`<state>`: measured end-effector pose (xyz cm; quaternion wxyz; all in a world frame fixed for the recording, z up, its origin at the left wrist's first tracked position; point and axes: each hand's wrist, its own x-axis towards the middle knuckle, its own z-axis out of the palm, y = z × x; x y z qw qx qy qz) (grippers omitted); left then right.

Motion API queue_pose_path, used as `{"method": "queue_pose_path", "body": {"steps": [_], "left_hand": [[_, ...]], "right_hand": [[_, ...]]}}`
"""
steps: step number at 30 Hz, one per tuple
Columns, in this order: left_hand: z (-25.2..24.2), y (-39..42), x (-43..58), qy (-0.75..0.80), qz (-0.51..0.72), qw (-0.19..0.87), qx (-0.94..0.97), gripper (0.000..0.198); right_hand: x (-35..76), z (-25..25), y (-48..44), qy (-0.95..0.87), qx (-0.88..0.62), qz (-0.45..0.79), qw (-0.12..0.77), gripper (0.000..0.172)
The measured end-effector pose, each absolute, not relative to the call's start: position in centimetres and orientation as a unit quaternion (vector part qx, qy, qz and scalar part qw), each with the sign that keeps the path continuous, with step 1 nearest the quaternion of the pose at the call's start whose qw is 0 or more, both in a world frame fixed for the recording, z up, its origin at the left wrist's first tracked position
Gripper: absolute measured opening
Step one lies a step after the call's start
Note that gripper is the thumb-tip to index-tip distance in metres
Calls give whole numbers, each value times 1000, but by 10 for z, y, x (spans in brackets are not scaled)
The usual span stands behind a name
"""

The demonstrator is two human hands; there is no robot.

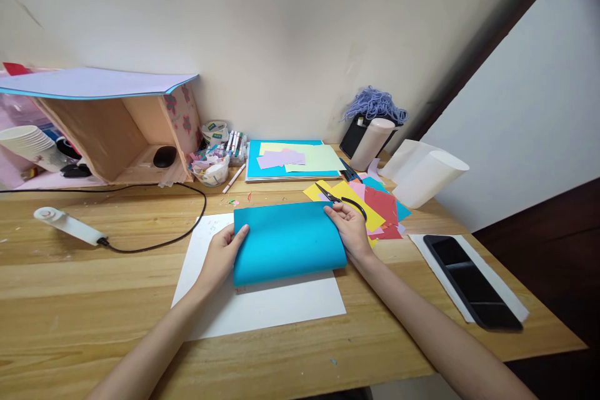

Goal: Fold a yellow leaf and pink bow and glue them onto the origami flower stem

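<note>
Nearest me on the worktop [384,344], a white sheet [281,309] lies flat, and to the right a phone [473,281] rests on white paper. Over the white sheet, the person holds a blue sheet [288,240]: the left hand [229,247] pinches its left edge, thumb on top, fingers behind, and the right hand [349,228] has its far right corner between thumb and fingers. The sheet bows down along its near side; I can't tell whether it is doubled. I'd judge the work on it barely begun: it is bent, but I see no crease or cut, so any shaping looks left to do. Just past the right hand, scissors [357,204] lie unused on coloured scraps [387,203], so some cutting seems done on other paper. Farther off stand a stack of sheets [255,165], a tub [215,174] of bits and, far right, yarn [375,105].
</note>
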<state>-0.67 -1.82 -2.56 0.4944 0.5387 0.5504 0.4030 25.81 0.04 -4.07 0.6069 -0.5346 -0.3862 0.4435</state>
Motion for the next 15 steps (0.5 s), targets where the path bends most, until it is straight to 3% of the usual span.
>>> {"method": "queue_pose_path", "body": {"steps": [4,9,12,15], "left_hand": [[-12,-8,-18,546,394,482,561,46],[44,6,0,539,356,203,736,43],[77,12,26,487,269,221,801,36],[99,19,41,454,256,280,807,30]], "right_hand": [[259,-36,-1,-422,-544,399,606,36],[253,-16,-3,-472,-533,375,594,28],[245,9,1,-503,-507,381,587,25],[237,43,8,-561,-463,395,562,21]]}}
